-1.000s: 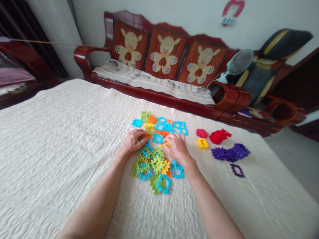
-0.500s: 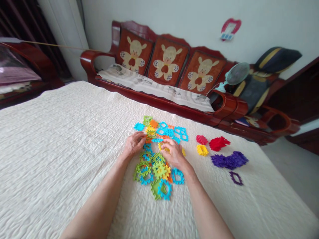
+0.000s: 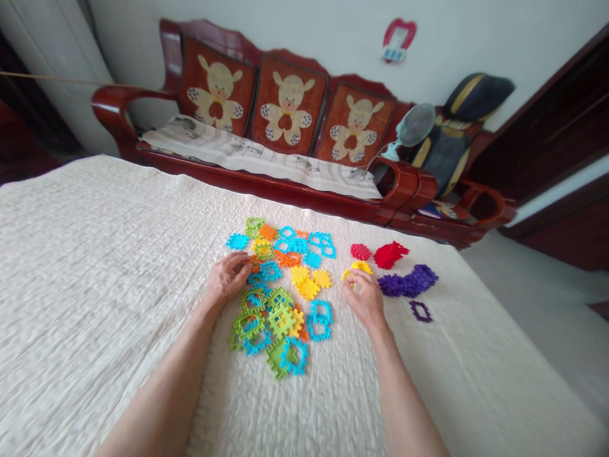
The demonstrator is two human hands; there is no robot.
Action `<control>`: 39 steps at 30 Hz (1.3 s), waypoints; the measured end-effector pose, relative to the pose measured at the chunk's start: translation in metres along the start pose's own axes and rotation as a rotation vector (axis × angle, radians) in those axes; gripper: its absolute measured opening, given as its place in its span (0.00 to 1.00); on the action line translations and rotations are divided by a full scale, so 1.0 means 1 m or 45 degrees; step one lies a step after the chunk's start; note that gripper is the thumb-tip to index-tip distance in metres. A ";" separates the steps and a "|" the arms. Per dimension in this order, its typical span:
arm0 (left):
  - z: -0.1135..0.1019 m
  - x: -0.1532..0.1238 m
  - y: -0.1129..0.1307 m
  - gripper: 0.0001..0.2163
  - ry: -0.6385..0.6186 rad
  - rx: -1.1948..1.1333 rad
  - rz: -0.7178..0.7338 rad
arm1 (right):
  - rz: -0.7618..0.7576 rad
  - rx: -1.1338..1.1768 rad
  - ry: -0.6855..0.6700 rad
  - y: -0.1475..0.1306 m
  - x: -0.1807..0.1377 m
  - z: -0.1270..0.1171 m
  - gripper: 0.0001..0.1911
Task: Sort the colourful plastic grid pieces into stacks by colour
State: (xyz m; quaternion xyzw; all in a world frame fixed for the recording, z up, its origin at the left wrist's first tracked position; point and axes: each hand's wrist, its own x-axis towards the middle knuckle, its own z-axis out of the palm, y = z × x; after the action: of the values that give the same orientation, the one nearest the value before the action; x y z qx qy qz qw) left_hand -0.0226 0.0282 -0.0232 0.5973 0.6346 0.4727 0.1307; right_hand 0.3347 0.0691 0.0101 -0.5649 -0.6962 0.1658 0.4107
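Note:
My left hand point(image 3: 229, 277) rests at the left edge of a loose pile of toothed plastic building pieces, its fingers curled together on an orange building piece point(image 3: 255, 267). To the right, my right hand point(image 3: 365, 297) pinches a yellow building piece point(image 3: 347, 275) beside the yellow stack point(image 3: 362, 266). Between the hands lie yellow square pieces point(image 3: 307, 289) and blue frame pieces point(image 3: 320, 320). Nearer to me are overlapping green frame pieces point(image 3: 281, 320). Farther back are more blue pieces point(image 3: 299, 245) and an orange square point(image 3: 268, 232).
Right of the pile stand a pink-red stack point(image 3: 360, 251), a red stack point(image 3: 390, 255) and a purple row point(image 3: 409, 281), with one purple frame point(image 3: 420, 311) apart. A quilted white cover point(image 3: 143, 254) lies beneath. Behind it is a wooden sofa point(image 3: 266, 184) with a fan point(image 3: 415, 125).
My right hand has moved right from the pile to the yellow stack, uncovering yellow squares. The left hand stays by the orange piece. The view has shifted to the right.

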 end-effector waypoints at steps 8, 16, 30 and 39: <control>-0.002 -0.001 -0.001 0.16 -0.003 0.027 -0.012 | -0.089 -0.085 -0.054 0.018 -0.016 -0.014 0.07; -0.002 -0.002 -0.009 0.15 -0.029 0.064 0.013 | -0.336 -0.122 -0.428 0.027 -0.014 -0.010 0.36; -0.003 -0.001 -0.011 0.13 -0.030 0.077 0.026 | -0.268 -0.177 -0.433 0.024 -0.018 -0.010 0.32; -0.002 0.000 -0.024 0.15 -0.061 0.104 0.046 | -0.081 -0.018 -0.167 0.022 -0.007 -0.023 0.24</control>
State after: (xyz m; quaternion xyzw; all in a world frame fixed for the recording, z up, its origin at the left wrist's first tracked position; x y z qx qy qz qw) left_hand -0.0391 0.0312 -0.0404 0.6247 0.6390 0.4343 0.1129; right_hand 0.3672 0.0640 0.0060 -0.5333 -0.7403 0.1842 0.3655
